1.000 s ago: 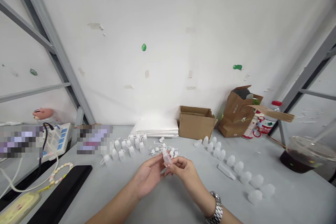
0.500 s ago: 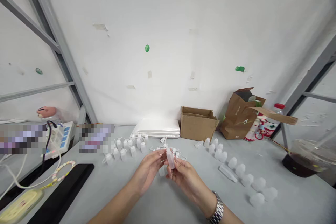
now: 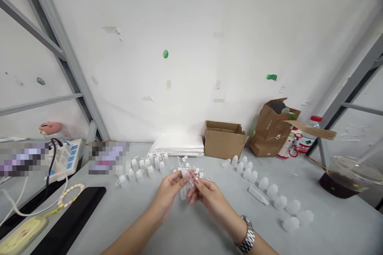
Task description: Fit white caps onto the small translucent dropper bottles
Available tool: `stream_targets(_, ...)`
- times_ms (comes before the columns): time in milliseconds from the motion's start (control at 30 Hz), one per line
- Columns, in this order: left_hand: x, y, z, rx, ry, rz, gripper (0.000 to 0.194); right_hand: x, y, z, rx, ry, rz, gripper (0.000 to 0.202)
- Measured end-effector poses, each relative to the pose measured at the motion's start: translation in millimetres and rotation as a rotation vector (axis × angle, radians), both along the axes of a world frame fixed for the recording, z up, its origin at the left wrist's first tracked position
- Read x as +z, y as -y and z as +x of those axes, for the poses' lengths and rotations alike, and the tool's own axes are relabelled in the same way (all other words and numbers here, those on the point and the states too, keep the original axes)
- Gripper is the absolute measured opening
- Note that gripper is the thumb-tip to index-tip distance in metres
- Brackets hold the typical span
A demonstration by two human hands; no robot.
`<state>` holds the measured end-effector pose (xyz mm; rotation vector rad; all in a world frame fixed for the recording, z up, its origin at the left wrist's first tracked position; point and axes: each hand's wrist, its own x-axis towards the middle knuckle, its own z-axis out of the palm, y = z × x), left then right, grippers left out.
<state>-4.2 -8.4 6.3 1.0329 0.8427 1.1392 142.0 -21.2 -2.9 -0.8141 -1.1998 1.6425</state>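
Over the middle of the table, my left hand [image 3: 168,194] and my right hand [image 3: 211,197] pinch one small translucent plastic bottle [image 3: 186,175] between their fingertips. The bottle tilts, and the fingers partly cover it. Just below it a second translucent bottle [image 3: 183,195] shows between the hands. Small white caps with straps [image 3: 188,165] lie heaped behind my fingers. To the left stand several capped bottles [image 3: 139,175]. On the right, several uncapped translucent bottles [image 3: 263,183] stand in a slanting double row, with one bottle [image 3: 258,196] lying on its side.
At the back are a stack of white packets [image 3: 179,145], a cardboard box [image 3: 225,143] and a brown paper bag [image 3: 266,135]. A cup of dark drink [image 3: 338,183] stands far right. At left lie a black pad [image 3: 72,219], a power strip [image 3: 74,157] and cables.
The held bottle has shifted slightly left and tilted more, its top leaning left. My left fingers have curled closer around it. The whole view has shifted a little.
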Motion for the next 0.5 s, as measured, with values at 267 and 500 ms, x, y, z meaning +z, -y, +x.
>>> stream_targets(267,-3.5,-9,-7,0.257,0.152,-0.085,0.035,8.4,-10,33,-0.241,0.960,0.710,0.014)
stream_targets(500,-8.3,-11,-6,0.257,0.166,-0.138,0.035,-3.7,-4,25,0.025,1.384,0.952,0.011)
